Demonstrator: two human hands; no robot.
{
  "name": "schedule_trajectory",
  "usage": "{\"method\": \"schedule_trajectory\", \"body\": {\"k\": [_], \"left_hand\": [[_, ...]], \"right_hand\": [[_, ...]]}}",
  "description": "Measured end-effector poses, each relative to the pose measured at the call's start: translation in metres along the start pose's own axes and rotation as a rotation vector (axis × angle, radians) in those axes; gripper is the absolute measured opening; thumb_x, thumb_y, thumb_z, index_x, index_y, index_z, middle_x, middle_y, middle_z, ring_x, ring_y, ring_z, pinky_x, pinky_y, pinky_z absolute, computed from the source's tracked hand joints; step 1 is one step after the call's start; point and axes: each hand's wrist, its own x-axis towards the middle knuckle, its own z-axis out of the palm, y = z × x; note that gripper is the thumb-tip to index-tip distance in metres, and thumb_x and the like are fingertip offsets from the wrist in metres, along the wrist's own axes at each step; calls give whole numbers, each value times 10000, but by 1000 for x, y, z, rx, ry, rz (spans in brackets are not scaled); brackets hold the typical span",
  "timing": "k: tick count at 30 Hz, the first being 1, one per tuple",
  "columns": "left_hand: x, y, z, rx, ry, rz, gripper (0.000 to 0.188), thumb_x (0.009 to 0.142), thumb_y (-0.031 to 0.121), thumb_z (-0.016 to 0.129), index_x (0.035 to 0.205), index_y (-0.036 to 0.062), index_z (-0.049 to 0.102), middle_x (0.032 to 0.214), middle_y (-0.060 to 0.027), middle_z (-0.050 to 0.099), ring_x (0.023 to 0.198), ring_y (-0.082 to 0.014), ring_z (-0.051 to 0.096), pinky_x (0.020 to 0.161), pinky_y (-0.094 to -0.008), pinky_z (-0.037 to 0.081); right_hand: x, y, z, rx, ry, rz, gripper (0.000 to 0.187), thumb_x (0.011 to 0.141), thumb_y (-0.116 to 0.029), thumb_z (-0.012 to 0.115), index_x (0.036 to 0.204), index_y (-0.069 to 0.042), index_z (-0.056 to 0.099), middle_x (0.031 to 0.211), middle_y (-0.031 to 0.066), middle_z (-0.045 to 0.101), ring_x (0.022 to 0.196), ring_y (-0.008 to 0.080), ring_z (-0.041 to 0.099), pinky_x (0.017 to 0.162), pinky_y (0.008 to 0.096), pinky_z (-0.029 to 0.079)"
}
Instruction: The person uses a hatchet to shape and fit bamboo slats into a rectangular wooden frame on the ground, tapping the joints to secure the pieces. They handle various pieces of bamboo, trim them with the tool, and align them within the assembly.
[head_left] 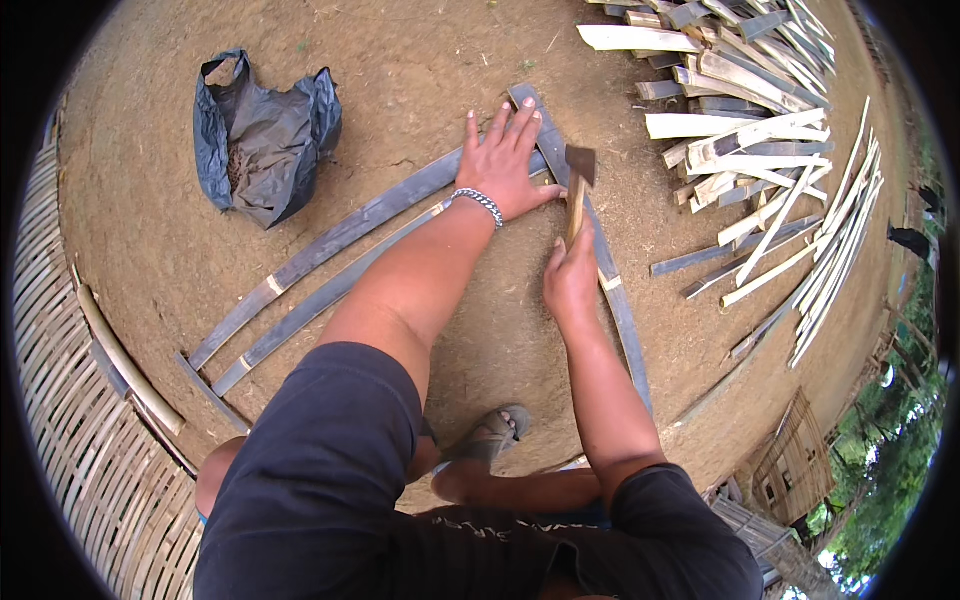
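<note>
Right strip (618, 305) runs from the upper middle of the frame down to the lower right, its long axis slanting; its top end lies under or against the fingertips of the left hand (500, 170), which is nearer to that end than the right hand (572, 280); the left fingers are spread flat and grasp nothing, the palm over the place where the upper strip (370, 214) and lower strip (325, 296) come in from the lower left; the left thumb points right, toward the hammer (577, 200).

The right fingers are clenched round the hammer's handle, in the centre right of the frame; the handle stands nearly upright in the picture, its dark head uppermost, just right of the left thumb and over the right strip's edge; from straight above, I cannot tell whether the head touches the bamboo or hangs clear of it.

A short strip (212, 392) lies crosswise at the lower left ends; a black bag (212, 150) sits at the upper left, a bamboo pile (745, 140) at the upper right.
</note>
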Motion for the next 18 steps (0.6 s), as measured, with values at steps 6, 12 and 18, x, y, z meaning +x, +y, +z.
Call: {"method": "schedule_trajectory", "body": {"k": [6,12,18], "left_hand": [[-1,-2,0,-34,30,6,1187,787,892,507,1639,124,203,1728,-22,129,1588,-224,122,1274,-575,52],[1,0,0,-10,30,10,1188,783,890,515,1632,111,224,1727,-27,135,1588,-227,128,1273,-578,54],[-1,-1,0,-37,48,13,1197,774,888,533,1630,109,228,1724,-27,151,1587,-225,128,1272,-580,53]], "right_hand": [[-23,26,-1,302,183,-170,525,1007,-102,547,1492,-1,373,1184,304,632,1079,481,643,909,493,502],[-1,7,1,-37,47,-51,524,998,-104,574,1474,-19,373,1130,301,663,1052,518,644,894,523,508],[-12,10,-3,291,203,-140,489,1012,-89,549,1463,-15,376,1148,339,647,1067,518,645,908,509,515]]}}
